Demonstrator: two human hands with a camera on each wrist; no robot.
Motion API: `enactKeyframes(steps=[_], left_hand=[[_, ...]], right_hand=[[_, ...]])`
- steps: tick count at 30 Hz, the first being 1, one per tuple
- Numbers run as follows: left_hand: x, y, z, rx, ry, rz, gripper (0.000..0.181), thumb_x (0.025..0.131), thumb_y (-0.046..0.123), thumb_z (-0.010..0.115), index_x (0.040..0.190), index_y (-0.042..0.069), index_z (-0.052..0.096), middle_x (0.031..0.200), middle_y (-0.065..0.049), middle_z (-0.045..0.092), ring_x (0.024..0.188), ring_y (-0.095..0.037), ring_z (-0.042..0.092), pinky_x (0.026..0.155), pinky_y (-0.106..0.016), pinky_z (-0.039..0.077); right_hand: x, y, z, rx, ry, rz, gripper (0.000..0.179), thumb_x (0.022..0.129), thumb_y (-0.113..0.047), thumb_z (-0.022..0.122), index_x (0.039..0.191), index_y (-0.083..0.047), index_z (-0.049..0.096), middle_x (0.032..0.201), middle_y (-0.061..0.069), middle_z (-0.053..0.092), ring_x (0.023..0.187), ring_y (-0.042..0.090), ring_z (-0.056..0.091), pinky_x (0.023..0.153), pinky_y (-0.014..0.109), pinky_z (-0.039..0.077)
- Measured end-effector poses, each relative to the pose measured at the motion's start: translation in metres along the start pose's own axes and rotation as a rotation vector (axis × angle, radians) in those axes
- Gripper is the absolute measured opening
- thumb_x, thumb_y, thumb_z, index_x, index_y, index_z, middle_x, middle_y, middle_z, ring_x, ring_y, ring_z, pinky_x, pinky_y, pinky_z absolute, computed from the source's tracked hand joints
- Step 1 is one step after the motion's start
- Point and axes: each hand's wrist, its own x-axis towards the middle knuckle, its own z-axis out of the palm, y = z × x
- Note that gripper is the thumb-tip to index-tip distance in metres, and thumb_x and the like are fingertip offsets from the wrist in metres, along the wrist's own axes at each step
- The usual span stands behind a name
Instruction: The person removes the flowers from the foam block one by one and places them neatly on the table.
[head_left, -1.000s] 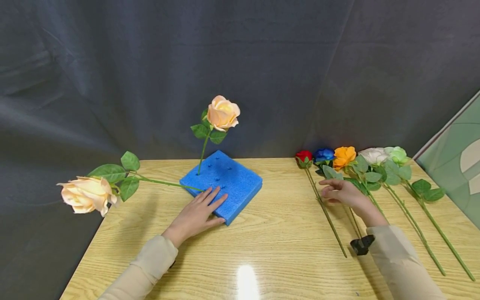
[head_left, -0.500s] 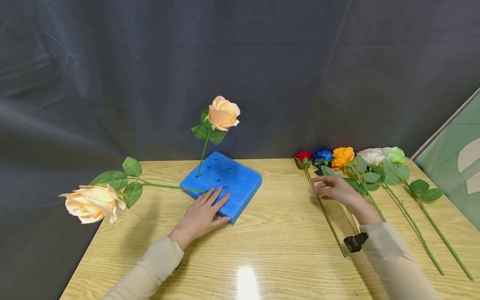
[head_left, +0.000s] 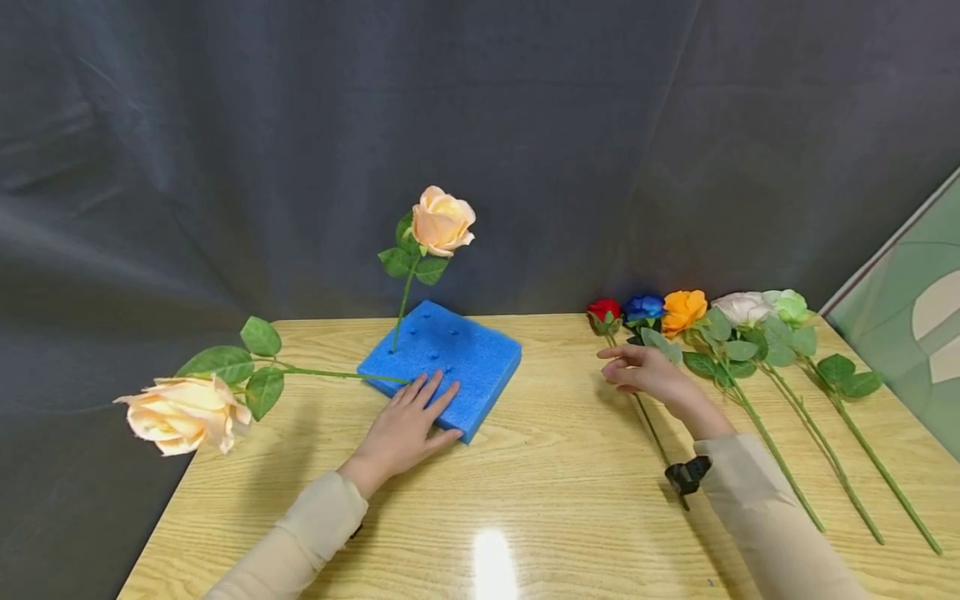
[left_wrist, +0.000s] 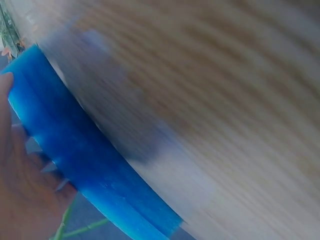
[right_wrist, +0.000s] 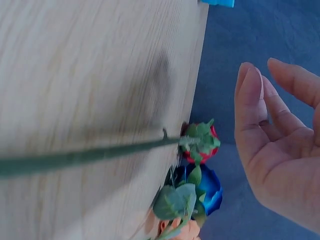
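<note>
The left hand (head_left: 401, 429) rests, fingers extended, on a square blue foam block (head_left: 480, 354); the right hand (head_left: 651, 379), grasping nothing, is above a red artificial rose (head_left: 603, 315) on the wood-grain counter (head_left: 566, 475). One peach artificial rose (head_left: 442, 223) stands in the block; another (head_left: 187, 414) slants left. The right-wrist view shows hand and red rose apart.

Indoors here, and looking like staged recording corner, perhaps lab or studio! Dark grey cloth (head_left: 480, 125) hanging right across back, folds and creases showing. Wood-grain surface (head_left: 570, 508) meeting it at far edge, bright patch of reflected light (head_left: 493, 562) gleaming low in head view. Over at right, green panel (head_left: 888, 308) with pale shapes, edge slanting. Small black wrist-worn device (head_left: 688, 475) hinting at filming rig. Roses (head_left: 683, 312) lined up like props. Exact kind of room: can't tell.
</note>
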Motion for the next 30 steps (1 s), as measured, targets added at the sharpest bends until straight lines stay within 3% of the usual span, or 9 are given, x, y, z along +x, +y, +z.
enactKeyframes(steps=[5, 9, 13, 21, 30], left_hand=[[-0.007, -0.011, -0.001, -0.027, 0.014, 0.062, 0.069, 0.095, 0.054, 0.047, 0.153, 0.021, 0.025, 0.160, -0.008, 0.021, 0.148, -0.030, 0.020, 0.120, -0.048, 0.023], [-0.020, -0.024, -0.004, -0.020, 0.048, 0.129, 0.065, 0.096, 0.048, 0.049, 0.151, 0.018, 0.030, 0.158, -0.009, 0.027, 0.146, -0.031, 0.027, 0.118, -0.049, 0.026], [-0.035, -0.039, -0.008, -0.011, 0.083, 0.157, 0.062, 0.096, 0.044, 0.052, 0.149, 0.016, 0.036, 0.156, -0.010, 0.031, 0.143, -0.031, 0.032, 0.116, -0.049, 0.030], [-0.054, -0.069, -0.014, 0.067, 0.145, 0.101, 0.061, 0.095, 0.039, 0.056, 0.146, 0.010, 0.041, 0.152, -0.014, 0.039, 0.138, -0.035, 0.039, 0.111, -0.052, 0.036], [-0.046, -0.090, -0.012, 0.058, 0.128, 0.011, 0.066, 0.094, 0.039, 0.057, 0.147, 0.005, 0.036, 0.151, -0.020, 0.037, 0.138, -0.040, 0.036, 0.112, -0.057, 0.032]], right_hand=[[0.006, -0.007, 0.009, 0.009, -0.016, -0.021, 0.047, 0.096, -0.011, 0.054, 0.137, 0.009, 0.043, 0.112, 0.022, 0.060, 0.091, 0.014, 0.063, 0.085, 0.034, 0.057], [0.010, -0.011, 0.016, 0.007, -0.028, -0.032, 0.046, 0.095, -0.009, 0.055, 0.136, 0.010, 0.044, 0.115, 0.026, 0.059, 0.095, 0.018, 0.062, 0.088, 0.039, 0.056], [0.013, -0.013, 0.022, -0.003, -0.036, -0.038, 0.046, 0.094, -0.010, 0.056, 0.135, 0.009, 0.046, 0.115, 0.028, 0.059, 0.096, 0.021, 0.063, 0.088, 0.040, 0.056], [0.016, -0.022, 0.033, 0.011, -0.041, -0.029, 0.046, 0.095, -0.013, 0.056, 0.136, 0.006, 0.047, 0.115, 0.026, 0.059, 0.097, 0.025, 0.063, 0.091, 0.042, 0.055], [0.024, -0.042, 0.049, 0.058, -0.053, -0.066, 0.042, 0.095, -0.010, 0.055, 0.134, 0.007, 0.049, 0.108, 0.020, 0.061, 0.101, 0.034, 0.064, 0.092, 0.045, 0.054]])
